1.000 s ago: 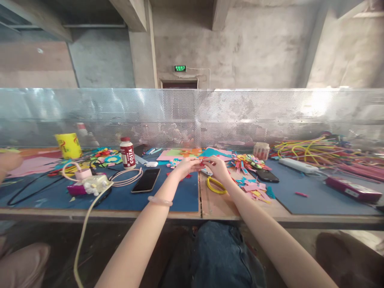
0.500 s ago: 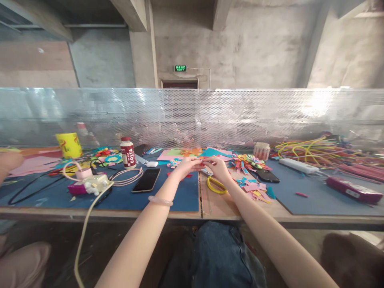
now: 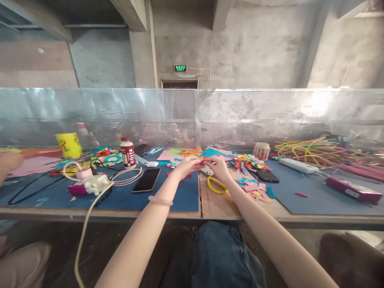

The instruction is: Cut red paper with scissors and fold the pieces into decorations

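Observation:
Over the middle of the table, my left hand (image 3: 188, 166) and my right hand (image 3: 219, 167) meet with fingertips pinched together. Between them is a small piece of red paper (image 3: 202, 163), mostly covered by the fingers. Just below my right hand lie scissors with a yellow handle (image 3: 217, 192), their blades partly hidden. Red paper scraps (image 3: 188, 176) rest on the blue mat beside my left hand. A pink and blue paper flower (image 3: 173, 163) is behind my left wrist. To the right of my right hand are multicoloured paper flowers (image 3: 241, 163) and cut paper strips (image 3: 255, 188).
On the left are a phone (image 3: 146, 180), a red-capped bottle (image 3: 128, 153), a plug strip with cables (image 3: 95, 184) and a yellow roll (image 3: 69, 145). Another person's hand (image 3: 10, 163) shows at the left edge. Coloured pipe cleaners (image 3: 315, 152) and a purple box (image 3: 353, 189) lie right.
My hands stay in the same place, with only a slight shift of the fingers around the red paper. The other person's hand at the left edge moves slightly.

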`<state>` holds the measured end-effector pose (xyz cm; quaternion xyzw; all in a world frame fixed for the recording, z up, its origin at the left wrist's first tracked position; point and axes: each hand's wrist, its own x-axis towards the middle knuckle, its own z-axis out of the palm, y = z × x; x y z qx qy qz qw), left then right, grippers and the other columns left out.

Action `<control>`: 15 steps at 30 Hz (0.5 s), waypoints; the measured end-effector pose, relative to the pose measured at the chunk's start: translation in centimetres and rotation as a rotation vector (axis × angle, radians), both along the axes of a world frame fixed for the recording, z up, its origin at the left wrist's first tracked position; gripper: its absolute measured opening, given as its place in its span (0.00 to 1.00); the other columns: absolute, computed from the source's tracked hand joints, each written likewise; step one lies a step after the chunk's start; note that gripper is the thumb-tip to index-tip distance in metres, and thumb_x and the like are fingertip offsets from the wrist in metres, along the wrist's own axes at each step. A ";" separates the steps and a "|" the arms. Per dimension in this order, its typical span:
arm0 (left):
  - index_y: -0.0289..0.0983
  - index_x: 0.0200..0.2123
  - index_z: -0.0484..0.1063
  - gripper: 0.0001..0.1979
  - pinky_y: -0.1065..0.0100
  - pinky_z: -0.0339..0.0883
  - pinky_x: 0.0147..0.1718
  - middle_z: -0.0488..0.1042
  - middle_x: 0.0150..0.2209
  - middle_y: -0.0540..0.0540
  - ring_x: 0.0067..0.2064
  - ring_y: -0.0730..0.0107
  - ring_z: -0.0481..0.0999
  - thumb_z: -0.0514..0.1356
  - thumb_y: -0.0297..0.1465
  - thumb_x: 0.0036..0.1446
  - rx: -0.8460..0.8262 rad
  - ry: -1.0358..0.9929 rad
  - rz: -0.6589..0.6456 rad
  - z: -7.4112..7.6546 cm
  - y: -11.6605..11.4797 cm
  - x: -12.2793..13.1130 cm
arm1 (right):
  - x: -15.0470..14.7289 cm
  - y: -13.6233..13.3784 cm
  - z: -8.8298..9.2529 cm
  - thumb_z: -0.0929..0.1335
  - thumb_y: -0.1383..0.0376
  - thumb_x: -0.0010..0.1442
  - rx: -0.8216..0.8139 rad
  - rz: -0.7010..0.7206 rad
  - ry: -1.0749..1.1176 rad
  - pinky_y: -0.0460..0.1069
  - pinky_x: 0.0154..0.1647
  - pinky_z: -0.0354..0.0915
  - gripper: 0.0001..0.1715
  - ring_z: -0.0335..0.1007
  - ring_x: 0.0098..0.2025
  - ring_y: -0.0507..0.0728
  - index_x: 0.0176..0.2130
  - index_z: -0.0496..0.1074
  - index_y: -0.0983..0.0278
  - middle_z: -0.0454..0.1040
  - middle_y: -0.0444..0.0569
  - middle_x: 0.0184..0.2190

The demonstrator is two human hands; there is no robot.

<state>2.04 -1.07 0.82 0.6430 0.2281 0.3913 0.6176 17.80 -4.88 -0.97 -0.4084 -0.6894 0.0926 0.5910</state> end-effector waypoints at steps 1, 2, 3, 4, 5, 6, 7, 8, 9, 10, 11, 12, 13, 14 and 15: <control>0.31 0.34 0.71 0.11 0.64 0.64 0.42 0.74 0.38 0.39 0.39 0.64 0.74 0.61 0.32 0.47 -0.011 -0.008 -0.005 0.0 0.0 0.0 | 0.0 0.0 0.0 0.66 0.60 0.51 0.001 0.001 0.001 0.47 0.36 0.60 0.09 0.67 0.34 0.52 0.32 0.74 0.60 0.73 0.46 0.32; 0.31 0.34 0.71 0.11 0.64 0.64 0.42 0.74 0.38 0.39 0.39 0.65 0.74 0.61 0.32 0.47 -0.023 -0.015 -0.009 0.0 0.0 0.0 | 0.0 0.0 0.0 0.66 0.60 0.51 0.003 0.001 0.001 0.47 0.36 0.60 0.09 0.67 0.34 0.52 0.32 0.74 0.60 0.73 0.46 0.32; 0.31 0.34 0.71 0.11 0.64 0.64 0.42 0.74 0.38 0.39 0.38 0.65 0.74 0.61 0.31 0.47 -0.033 -0.021 -0.013 0.0 0.0 0.0 | 0.0 0.0 0.0 0.66 0.60 0.51 0.004 0.002 0.000 0.48 0.36 0.59 0.09 0.67 0.34 0.52 0.32 0.74 0.60 0.72 0.46 0.32; 0.31 0.34 0.71 0.11 0.64 0.64 0.42 0.74 0.38 0.39 0.38 0.66 0.74 0.61 0.31 0.47 -0.044 -0.027 -0.016 0.0 0.0 0.0 | 0.0 0.0 0.0 0.66 0.60 0.51 0.006 0.002 -0.002 0.48 0.36 0.59 0.10 0.67 0.34 0.52 0.32 0.74 0.60 0.72 0.46 0.32; 0.31 0.34 0.71 0.11 0.65 0.64 0.42 0.74 0.38 0.39 0.38 0.66 0.74 0.61 0.30 0.47 -0.054 -0.033 -0.017 0.0 0.0 0.0 | 0.0 0.0 0.0 0.66 0.60 0.51 0.006 0.002 -0.005 0.48 0.36 0.59 0.10 0.67 0.34 0.53 0.32 0.74 0.60 0.72 0.46 0.32; 0.31 0.34 0.71 0.10 0.65 0.64 0.42 0.74 0.37 0.39 0.37 0.67 0.74 0.61 0.30 0.46 -0.064 -0.036 -0.017 0.0 0.0 0.0 | 0.0 0.0 0.0 0.66 0.60 0.50 0.006 0.001 -0.006 0.48 0.36 0.59 0.10 0.66 0.34 0.53 0.32 0.74 0.61 0.72 0.46 0.32; 0.31 0.34 0.70 0.10 0.65 0.64 0.42 0.74 0.37 0.40 0.37 0.67 0.74 0.61 0.30 0.46 -0.073 -0.038 -0.018 0.1 0.0 0.0 | 0.0 0.0 0.0 0.66 0.60 0.50 0.006 -0.002 -0.008 0.48 0.36 0.59 0.10 0.66 0.34 0.53 0.32 0.74 0.61 0.72 0.47 0.32; 0.31 0.34 0.70 0.10 0.65 0.64 0.42 0.74 0.37 0.40 0.37 0.67 0.74 0.61 0.29 0.46 -0.082 -0.039 -0.021 0.1 0.0 0.0 | 0.0 0.0 0.0 0.66 0.59 0.50 0.005 -0.005 -0.009 0.48 0.36 0.59 0.10 0.66 0.34 0.53 0.32 0.74 0.61 0.72 0.47 0.33; 0.31 0.34 0.70 0.10 0.65 0.63 0.42 0.74 0.37 0.40 0.37 0.67 0.74 0.61 0.29 0.46 -0.090 -0.040 -0.024 0.1 0.0 0.0 | 0.1 0.1 0.0 0.66 0.59 0.50 0.005 -0.007 -0.011 0.48 0.36 0.59 0.11 0.66 0.34 0.53 0.32 0.74 0.60 0.72 0.47 0.33; 0.32 0.34 0.70 0.10 0.65 0.63 0.41 0.74 0.37 0.41 0.37 0.67 0.74 0.61 0.29 0.46 -0.098 -0.041 -0.029 0.0 0.0 0.0 | 0.1 0.1 0.0 0.66 0.59 0.50 0.006 -0.008 -0.013 0.48 0.36 0.59 0.11 0.66 0.34 0.53 0.32 0.74 0.60 0.72 0.47 0.33; 0.32 0.34 0.70 0.10 0.65 0.63 0.42 0.74 0.36 0.41 0.37 0.67 0.74 0.62 0.29 0.46 -0.106 -0.044 -0.035 0.0 0.0 0.0 | 0.1 0.1 0.0 0.66 0.59 0.50 0.008 -0.008 -0.014 0.48 0.36 0.59 0.11 0.66 0.34 0.53 0.32 0.74 0.60 0.72 0.47 0.33; 0.32 0.33 0.70 0.09 0.66 0.63 0.42 0.74 0.36 0.41 0.37 0.68 0.74 0.62 0.28 0.46 -0.112 -0.047 -0.040 0.0 0.0 0.0 | 0.1 0.1 0.0 0.66 0.59 0.51 0.011 -0.008 -0.015 0.48 0.36 0.59 0.11 0.66 0.34 0.53 0.32 0.74 0.60 0.72 0.47 0.33; 0.32 0.33 0.70 0.09 0.66 0.63 0.42 0.74 0.36 0.41 0.37 0.68 0.74 0.62 0.28 0.45 -0.118 -0.050 -0.043 0.0 0.0 0.0 | 0.1 0.1 0.0 0.66 0.59 0.51 0.013 -0.008 -0.015 0.48 0.36 0.59 0.11 0.66 0.34 0.53 0.32 0.74 0.60 0.72 0.46 0.32; 0.32 0.33 0.70 0.09 0.66 0.63 0.42 0.74 0.35 0.42 0.37 0.69 0.74 0.62 0.28 0.45 -0.125 -0.053 -0.047 0.1 0.0 0.0 | 0.1 0.1 0.0 0.66 0.59 0.51 0.014 -0.009 -0.015 0.48 0.36 0.59 0.11 0.66 0.34 0.53 0.32 0.74 0.60 0.72 0.46 0.32; 0.32 0.33 0.69 0.09 0.66 0.63 0.42 0.74 0.35 0.42 0.36 0.69 0.74 0.62 0.27 0.46 -0.132 -0.057 -0.052 0.1 -0.1 0.0 | 0.1 0.1 0.0 0.66 0.59 0.51 0.015 -0.011 -0.015 0.48 0.36 0.59 0.11 0.66 0.35 0.53 0.32 0.74 0.60 0.72 0.46 0.32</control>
